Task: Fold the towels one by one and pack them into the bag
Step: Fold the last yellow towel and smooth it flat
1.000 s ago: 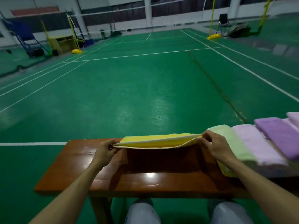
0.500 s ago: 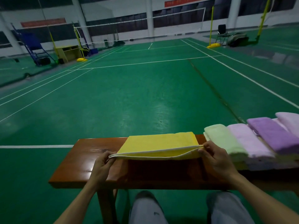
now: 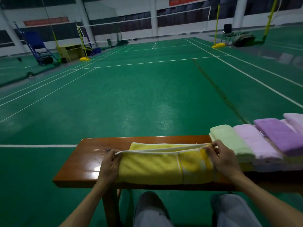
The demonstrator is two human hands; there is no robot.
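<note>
Green badminton courts stretch behind a polished wooden counter (image 3: pixel 91 163), where the yellow towel (image 3: pixel 157 167) lies partly folded on the near half, its white-edged hem raised across the middle. The left hand (image 3: pixel 109 167) and right hand (image 3: pixel 224 159) each pinch one end of that hem, probably to keep the edge taut so it lands square on the layer below. Just to the right, a green towel (image 3: pixel 229 138), a pink towel (image 3: pixel 255 141) and a purple towel (image 3: pixel 282 136) lie folded in an overlapping row, likely awaiting packing; no bag shows close by.
</note>
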